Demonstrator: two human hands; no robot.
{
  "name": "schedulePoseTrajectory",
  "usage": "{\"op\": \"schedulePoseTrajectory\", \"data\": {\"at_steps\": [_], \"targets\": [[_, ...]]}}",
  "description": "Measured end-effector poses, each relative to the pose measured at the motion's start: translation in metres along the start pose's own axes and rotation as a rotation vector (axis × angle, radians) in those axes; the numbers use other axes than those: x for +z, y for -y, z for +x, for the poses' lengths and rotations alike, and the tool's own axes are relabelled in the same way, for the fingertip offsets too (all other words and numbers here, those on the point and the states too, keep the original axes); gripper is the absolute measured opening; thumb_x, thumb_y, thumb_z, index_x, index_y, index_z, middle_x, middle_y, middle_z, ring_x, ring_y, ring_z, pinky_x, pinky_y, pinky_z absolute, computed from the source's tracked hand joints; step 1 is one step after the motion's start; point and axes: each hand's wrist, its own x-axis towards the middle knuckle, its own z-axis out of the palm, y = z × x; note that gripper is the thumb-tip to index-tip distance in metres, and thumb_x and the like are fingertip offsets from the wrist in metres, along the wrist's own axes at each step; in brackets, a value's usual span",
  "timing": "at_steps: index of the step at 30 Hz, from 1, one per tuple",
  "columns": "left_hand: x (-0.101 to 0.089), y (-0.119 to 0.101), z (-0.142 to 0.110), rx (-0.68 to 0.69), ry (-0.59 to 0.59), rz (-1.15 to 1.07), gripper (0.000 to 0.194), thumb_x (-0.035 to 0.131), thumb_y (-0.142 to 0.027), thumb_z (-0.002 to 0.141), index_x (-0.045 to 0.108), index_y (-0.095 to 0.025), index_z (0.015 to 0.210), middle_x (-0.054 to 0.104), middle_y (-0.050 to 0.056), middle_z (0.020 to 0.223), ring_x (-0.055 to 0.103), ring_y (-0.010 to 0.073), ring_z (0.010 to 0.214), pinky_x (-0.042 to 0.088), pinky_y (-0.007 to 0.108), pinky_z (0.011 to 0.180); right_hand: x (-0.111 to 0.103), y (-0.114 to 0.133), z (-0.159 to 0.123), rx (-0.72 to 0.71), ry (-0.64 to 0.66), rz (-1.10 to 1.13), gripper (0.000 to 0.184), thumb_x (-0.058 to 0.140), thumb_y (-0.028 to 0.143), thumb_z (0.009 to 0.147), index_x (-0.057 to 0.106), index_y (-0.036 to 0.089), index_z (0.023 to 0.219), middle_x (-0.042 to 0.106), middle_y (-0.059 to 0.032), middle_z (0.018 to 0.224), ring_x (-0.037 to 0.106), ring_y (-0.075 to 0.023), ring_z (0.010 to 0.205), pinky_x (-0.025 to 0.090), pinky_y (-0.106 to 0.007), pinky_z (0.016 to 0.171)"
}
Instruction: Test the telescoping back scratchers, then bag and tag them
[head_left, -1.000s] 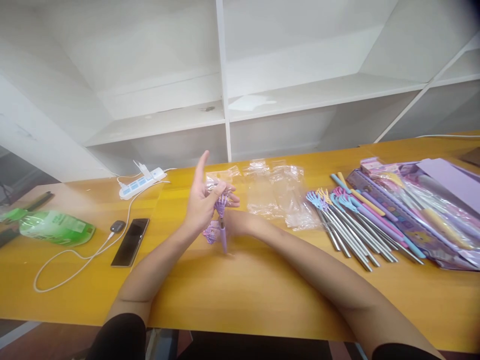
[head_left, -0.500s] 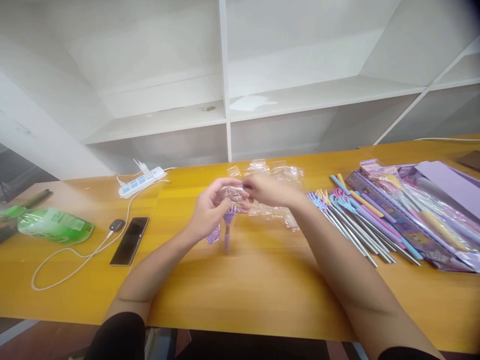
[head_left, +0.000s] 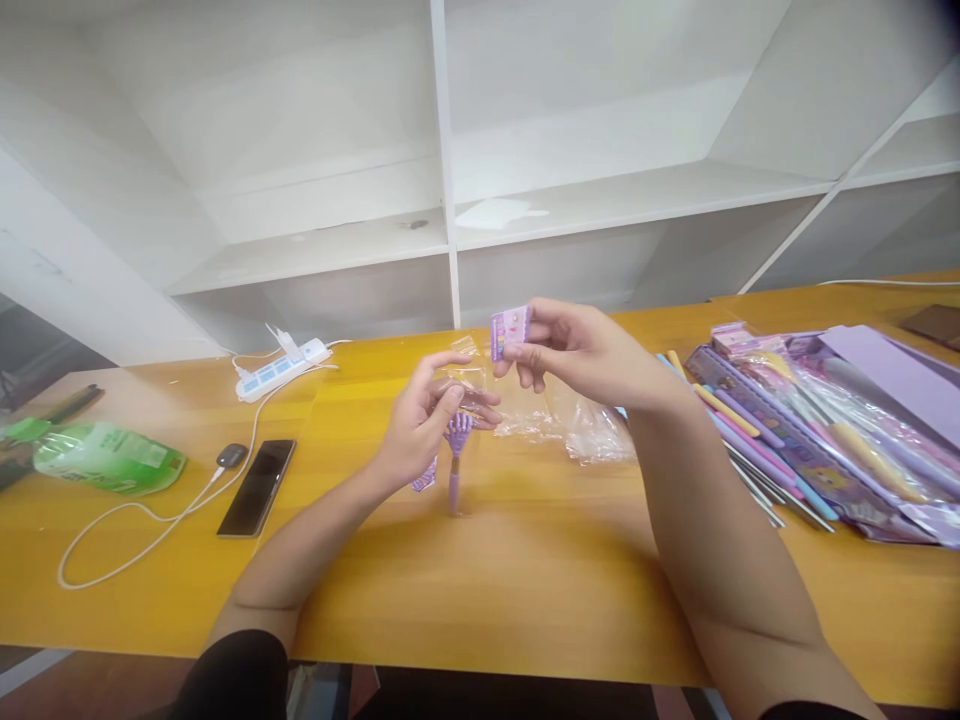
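My right hand pinches a small purple and pink printed card upright above the table. My left hand is to its left, fingers closed around a clear plastic bag. Just below the left fingers is a purple hand-shaped scratcher with a short purple handle; whether it touches the hand I cannot tell. Partly hidden behind the left hand is a purple patterned piece. Crumpled clear wrappers lie on the table beyond and below the right hand.
On the right lie scratchers with metal rods and coloured handles, beside a purple printed box of bagged ones. To the left are a phone, a cable, a power strip and a green bottle. White shelving stands behind.
My right hand has drawn away from the left, up and to the right, and the printed card now shows in its fingers. My left hand stays nearly in place with the clear bag.
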Motion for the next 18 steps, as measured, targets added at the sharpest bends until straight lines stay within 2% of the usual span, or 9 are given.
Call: {"op": "schedulePoseTrajectory", "data": {"at_steps": [4,6,9,12,15,18], "targets": [[0.001,0.0,0.0,0.018,-0.023,0.018,0.029,0.062,-0.043,0.111,0.062,-0.024,0.133,0.081,0.009,0.112,0.084,0.0233,0.095,0.07,0.04,0.088,0.003,0.006,-0.008,-0.073,-0.011,-0.146,0.03,0.079,0.046,0.098,0.068,0.02,0.088,0.077,-0.0052,0.09,0.068,-0.0144,0.073,0.056,-0.029,0.063],[0.001,-0.001,0.0,0.012,-0.03,0.043,0.027,0.065,-0.042,0.109,0.065,-0.022,0.128,0.08,0.01,0.114,0.084,0.0229,0.095,0.07,0.039,0.088,0.005,0.006,-0.01,-0.21,-0.012,-0.257,0.024,0.077,0.037,0.1,0.067,0.021,0.085,0.076,-0.0044,0.091,0.069,-0.0153,0.078,0.056,-0.029,0.066],[0.001,-0.003,-0.001,0.0,-0.077,0.137,0.033,0.073,-0.037,0.104,0.065,-0.022,0.133,0.08,0.01,0.114,0.082,0.0214,0.096,0.067,0.033,0.085,0.006,0.003,-0.011,-0.484,0.025,-0.476,0.012,0.073,0.02,0.1,0.07,0.022,0.088,0.076,-0.004,0.097,0.07,-0.0155,0.084,0.053,-0.029,0.071],[-0.001,-0.003,-0.002,-0.016,-0.132,0.227,0.037,0.075,-0.035,0.102,0.067,-0.022,0.136,0.08,0.01,0.114,0.079,0.02,0.096,0.063,0.026,0.077,0.01,-0.001,-0.01,-0.676,0.067,-0.638,0.015,0.066,0.011,0.101,0.071,0.022,0.091,0.074,-0.004,0.101,0.068,-0.0143,0.084,0.049,-0.028,0.07],[-0.006,-0.001,-0.001,-0.052,-0.137,0.205,0.037,0.073,-0.036,0.101,0.07,-0.021,0.135,0.08,0.008,0.106,0.076,0.0179,0.086,0.059,0.024,0.068,0.014,-0.007,-0.008,-0.755,0.068,-0.807,0.017,0.064,0.013,0.104,0.072,0.021,0.092,0.074,-0.0028,0.098,0.065,-0.0123,0.078,0.043,-0.027,0.067],[-0.01,0.003,0.002,-0.075,-0.138,0.13,0.039,0.073,-0.033,0.099,0.072,-0.022,0.136,0.081,0.006,0.104,0.074,0.0168,0.085,0.057,0.024,0.07,0.015,-0.013,-0.005,-0.749,0.062,-0.938,0.018,0.064,0.016,0.106,0.073,0.021,0.091,0.075,-0.0036,0.1,0.065,-0.0127,0.078,0.042,-0.028,0.066]]}}
